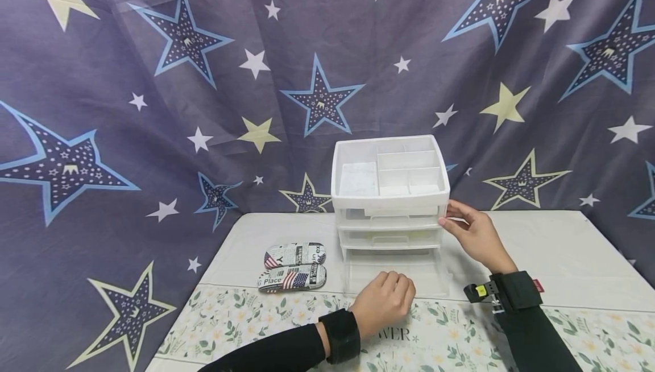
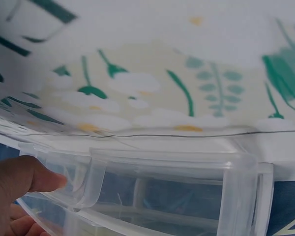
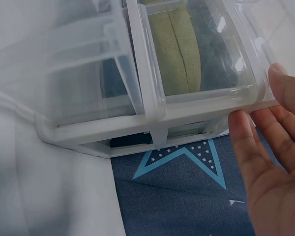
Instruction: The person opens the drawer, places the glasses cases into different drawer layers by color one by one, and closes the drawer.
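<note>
I have the white drawer unit [image 1: 391,229] standing on the table [image 1: 537,247], a little right of the middle of my head feed, with its front towards the wearer. Its clear bottom drawer [image 1: 369,269] stands out well ahead of the frame, while the two drawers above it sit in line with the body. The left hand [image 1: 386,301] is at the front of that bottom drawer; from the left wrist I read the thumb laid on the clear front and the fingers bent beneath, so I take it as clamped on the drawer's front edge. The right hand [image 1: 476,238] is at the unit's right side, thumb at the front corner and fingers along the side, so I have it pinching the frame. Through the right wrist camera I make out an olive fabric item [image 3: 179,54] behind the clear front of the middle drawer. The divided top tray [image 1: 391,201] crowns the unit, its small compartments on the right. Left of the unit, and apart from it, I see two oblong newsprint-and-flag items [image 1: 294,277] lying side by side, just behind the floral cloth [image 1: 230,318] along the table's near side. A star-patterned curtain [image 1: 317,25] hangs behind everything.
</note>
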### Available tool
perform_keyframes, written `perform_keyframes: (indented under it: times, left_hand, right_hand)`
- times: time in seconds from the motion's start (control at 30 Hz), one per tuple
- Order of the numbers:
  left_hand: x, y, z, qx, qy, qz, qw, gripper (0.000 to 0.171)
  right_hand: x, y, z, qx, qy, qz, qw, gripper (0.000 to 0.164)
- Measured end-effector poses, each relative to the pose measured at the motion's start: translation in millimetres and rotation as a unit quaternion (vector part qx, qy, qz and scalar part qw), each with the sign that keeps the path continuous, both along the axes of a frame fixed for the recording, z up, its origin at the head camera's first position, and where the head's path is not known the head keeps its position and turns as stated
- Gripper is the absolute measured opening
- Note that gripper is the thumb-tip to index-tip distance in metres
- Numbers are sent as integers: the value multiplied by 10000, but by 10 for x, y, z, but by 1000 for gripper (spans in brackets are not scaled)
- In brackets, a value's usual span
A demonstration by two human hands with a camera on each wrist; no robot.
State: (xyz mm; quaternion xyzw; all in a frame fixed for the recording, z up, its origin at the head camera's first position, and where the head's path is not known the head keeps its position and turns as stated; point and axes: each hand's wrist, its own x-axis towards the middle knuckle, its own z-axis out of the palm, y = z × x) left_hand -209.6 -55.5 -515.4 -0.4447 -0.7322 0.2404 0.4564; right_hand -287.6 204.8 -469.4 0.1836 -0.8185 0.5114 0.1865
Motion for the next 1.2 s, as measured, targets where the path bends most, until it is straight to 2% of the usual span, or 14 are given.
perform_keyframes:
  times: [0.23, 0.4, 0.57, 0.87, 1.2]
  left_hand:
    - [81, -20, 52, -57, 46, -119, 9999, 41]
    - [193, -23, 221, 16, 182, -322, 9993, 39]
    - [305, -32, 352, -89, 63, -353, 9993, 33]
    - [376, -26, 340, -80, -61, -444, 9990, 35]
    - [456, -49, 325, -113, -70, -376, 9992, 37]
  right_hand:
    - [11, 1, 15, 2, -6, 24, 10000, 56]
    - [9, 2, 12, 0, 10, 19, 10000, 56]
    - [11, 6, 8, -17, 25, 36, 10000, 56]
    - [5, 21, -3, 17, 5, 60, 10000, 57]
    - [16, 15, -7, -6, -74, 102, 9999, 59]
